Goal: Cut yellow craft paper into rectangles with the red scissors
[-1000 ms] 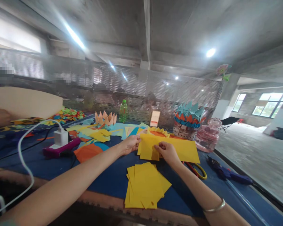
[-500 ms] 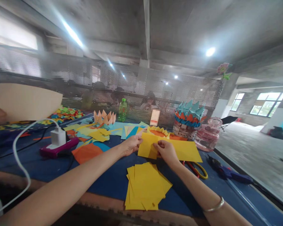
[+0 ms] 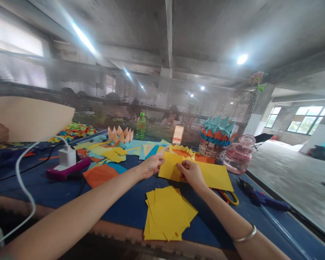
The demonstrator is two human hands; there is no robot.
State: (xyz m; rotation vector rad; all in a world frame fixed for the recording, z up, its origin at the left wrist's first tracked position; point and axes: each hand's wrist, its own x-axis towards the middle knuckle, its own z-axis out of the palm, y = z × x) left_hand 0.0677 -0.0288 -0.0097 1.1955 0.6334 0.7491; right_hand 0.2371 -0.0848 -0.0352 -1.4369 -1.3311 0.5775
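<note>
In the head view, the right hand (image 3: 191, 172) covers part of a small yellow paper (image 3: 172, 167), its fingers pinched on the sheet's top edge. The left hand (image 3: 151, 166) seems to grip the paper's left edge, fingers curled; blur hides the contact. A yellow stack (image 3: 166, 213) lies nearer on the blue table (image 3: 124, 204). Since a second ago, the paper has risen slightly.

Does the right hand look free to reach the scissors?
Probably not at once: the right hand pinches the yellow sheet, which partly covers the scissors beside its wrist.
</note>
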